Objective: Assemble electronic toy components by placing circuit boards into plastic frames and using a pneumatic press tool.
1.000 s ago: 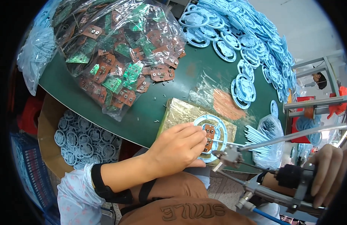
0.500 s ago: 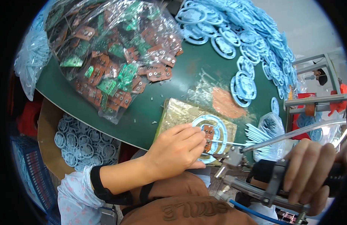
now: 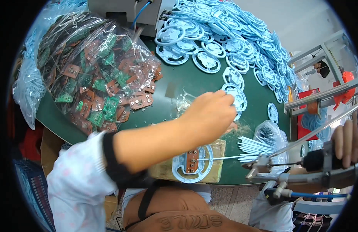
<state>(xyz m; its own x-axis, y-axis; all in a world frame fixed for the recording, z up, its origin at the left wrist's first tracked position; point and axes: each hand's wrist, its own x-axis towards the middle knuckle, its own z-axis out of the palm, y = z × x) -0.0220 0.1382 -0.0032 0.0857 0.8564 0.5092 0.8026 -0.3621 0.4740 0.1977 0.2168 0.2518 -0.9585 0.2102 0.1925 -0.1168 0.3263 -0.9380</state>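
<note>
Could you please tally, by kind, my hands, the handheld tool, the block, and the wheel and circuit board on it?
Hands (left hand, right hand): 2
Handheld tool: 1
Block: 1
Light-blue wheel: 1
Brown circuit board: 1
Total: 6

Free tabletop [image 3: 179,79] between bag [image 3: 97,73] and wheels [image 3: 208,61]

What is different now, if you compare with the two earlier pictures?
The left hand has let go of the lower blue wheel frame and moved forward and to the right, to another blue wheel frame; whether it grasps this one is unclear. The right hand has drawn the black screwdriver rightward, away from the lower frame. That frame stays on the block, with the brown circuit board in it.
</note>
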